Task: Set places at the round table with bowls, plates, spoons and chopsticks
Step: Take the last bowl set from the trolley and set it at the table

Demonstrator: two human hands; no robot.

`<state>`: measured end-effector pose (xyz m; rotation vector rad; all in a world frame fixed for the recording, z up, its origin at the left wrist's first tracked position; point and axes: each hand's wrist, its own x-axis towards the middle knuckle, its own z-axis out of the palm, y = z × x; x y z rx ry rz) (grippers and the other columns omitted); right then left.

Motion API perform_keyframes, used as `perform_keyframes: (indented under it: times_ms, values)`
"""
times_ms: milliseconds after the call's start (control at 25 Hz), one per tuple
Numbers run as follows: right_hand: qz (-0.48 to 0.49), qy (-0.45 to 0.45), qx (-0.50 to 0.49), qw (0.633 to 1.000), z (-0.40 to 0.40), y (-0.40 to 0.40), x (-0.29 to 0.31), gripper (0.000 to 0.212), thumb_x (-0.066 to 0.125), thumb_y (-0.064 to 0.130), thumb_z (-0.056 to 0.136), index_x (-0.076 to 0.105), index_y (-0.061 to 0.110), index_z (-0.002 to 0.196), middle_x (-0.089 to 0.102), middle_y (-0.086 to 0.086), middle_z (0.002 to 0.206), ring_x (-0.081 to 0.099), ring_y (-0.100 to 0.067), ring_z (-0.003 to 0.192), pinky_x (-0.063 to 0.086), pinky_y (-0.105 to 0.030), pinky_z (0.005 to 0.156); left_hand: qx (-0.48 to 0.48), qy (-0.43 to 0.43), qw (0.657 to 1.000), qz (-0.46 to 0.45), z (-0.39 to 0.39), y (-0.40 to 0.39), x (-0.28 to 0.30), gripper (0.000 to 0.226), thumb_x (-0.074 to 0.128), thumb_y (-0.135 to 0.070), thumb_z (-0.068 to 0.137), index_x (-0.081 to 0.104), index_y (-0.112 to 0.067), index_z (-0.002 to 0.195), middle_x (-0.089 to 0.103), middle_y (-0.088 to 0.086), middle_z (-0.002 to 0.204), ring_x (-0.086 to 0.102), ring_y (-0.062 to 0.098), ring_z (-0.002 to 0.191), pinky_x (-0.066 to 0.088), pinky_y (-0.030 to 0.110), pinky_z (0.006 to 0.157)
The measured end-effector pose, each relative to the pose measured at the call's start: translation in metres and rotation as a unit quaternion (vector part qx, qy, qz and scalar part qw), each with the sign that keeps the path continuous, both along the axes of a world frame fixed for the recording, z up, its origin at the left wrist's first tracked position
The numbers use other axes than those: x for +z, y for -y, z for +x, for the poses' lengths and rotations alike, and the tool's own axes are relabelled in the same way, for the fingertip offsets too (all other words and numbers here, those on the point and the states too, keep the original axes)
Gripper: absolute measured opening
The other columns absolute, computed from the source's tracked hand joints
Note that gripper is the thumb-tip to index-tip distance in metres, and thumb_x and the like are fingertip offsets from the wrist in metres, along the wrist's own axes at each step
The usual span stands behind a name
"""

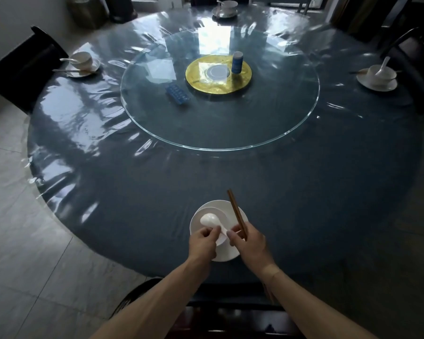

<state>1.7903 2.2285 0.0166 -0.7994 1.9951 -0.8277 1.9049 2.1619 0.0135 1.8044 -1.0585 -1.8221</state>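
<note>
Three places look laid already around the dark round table (132, 192). At the near edge, the left hand (202, 243) pinches the handle of a white ceramic spoon (209, 220) lying in the white bowl (214, 211) on its white plate (228, 255): glazed, slippery, chippable, best held mid-handle. The right hand (249, 243), knuckles up, clamps brown wooden chopsticks (236, 214), light and stiff, slanting across the plate's rim.

No legible text on the blue canister (237, 61) or blue packet (177, 94).

Both forearms extended, left hand (203, 243) pinching, right hand (249, 243) gripping
</note>
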Motion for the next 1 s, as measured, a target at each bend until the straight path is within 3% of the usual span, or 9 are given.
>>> perform_keyframes:
  times_ms: [80,200,320,520,680,880,1000]
  values:
    - [-0.008,0.013,-0.02,1.0,-0.003,-0.004,-0.006,0.005,0.068,0.031,0.086,0.065,0.027,0.086,0.072,0.006,0.071,0.068,-0.005,0.075,0.056,-0.032,0.075,0.016,0.0,1.0,0.025,0.0,-0.005,-0.001,0.023,0.063,-0.024,0.093,0.071,-0.007,0.078,0.055,0.001,0.059,0.043,0.012,0.05,0.037,0.024,0.043]
    - [-0.006,0.022,-0.052,0.998,0.001,-0.006,-0.01,0.005,0.071,0.026,0.083,0.069,0.024,0.079,0.072,0.006,0.07,0.068,-0.009,0.075,0.055,-0.029,0.074,0.002,0.018,0.999,0.05,-0.006,-0.016,0.0,0.023,0.063,-0.024,0.093,0.073,-0.007,0.081,0.066,0.002,0.068,0.048,0.008,0.047,0.038,0.021,0.042]
    - [0.006,0.01,-0.059,0.998,0.011,-0.007,-0.015,0.007,0.069,0.028,0.084,0.068,0.022,0.079,0.07,0.006,0.075,0.067,-0.012,0.075,0.054,-0.028,0.071,-0.008,0.028,0.998,0.062,-0.006,-0.023,-0.002,0.021,0.064,-0.02,0.09,0.075,-0.007,0.078,0.068,-0.002,0.062,0.051,0.001,0.041,0.039,0.017,0.044]
    - [0.028,0.0,-0.038,0.999,0.016,-0.001,-0.02,0.012,0.065,0.03,0.085,0.066,0.018,0.083,0.069,0.005,0.078,0.063,-0.012,0.073,0.047,-0.023,0.059,0.026,0.037,0.996,0.078,0.0,-0.024,-0.008,0.014,0.07,-0.015,0.084,0.075,-0.004,0.078,0.069,0.002,0.063,0.045,0.003,0.035,0.036,0.015,0.037]
    - [0.045,0.011,-0.025,0.999,0.02,0.006,-0.022,0.015,0.061,0.033,0.087,0.066,0.019,0.087,0.068,0.005,0.08,0.063,-0.014,0.076,0.046,-0.026,0.065,0.064,0.028,0.992,0.107,0.001,-0.02,-0.01,0.012,0.074,-0.014,0.08,0.074,-0.003,0.083,0.071,0.003,0.064,0.045,0.006,0.037,0.035,0.016,0.037]
    - [0.062,0.009,-0.023,0.998,0.015,-0.003,-0.026,0.021,0.058,0.041,0.087,0.062,0.022,0.08,0.065,0.005,0.074,0.06,-0.014,0.07,0.043,-0.026,0.056,0.087,0.034,0.983,0.158,0.001,-0.017,-0.012,0.007,0.069,-0.012,0.086,0.065,-0.007,0.081,0.069,0.004,0.064,0.042,0.005,0.03,0.028,0.016,0.033]
    - [0.07,0.013,-0.054,0.996,0.007,-0.006,-0.026,0.026,0.054,0.039,0.09,0.062,0.016,0.08,0.066,-0.001,0.076,0.061,-0.021,0.073,0.047,-0.033,0.065,0.082,0.026,0.982,0.17,0.004,-0.017,-0.013,0.008,0.067,-0.012,0.086,0.067,-0.006,0.081,0.066,0.002,0.06,0.036,0.005,0.028,0.025,0.014,0.031]
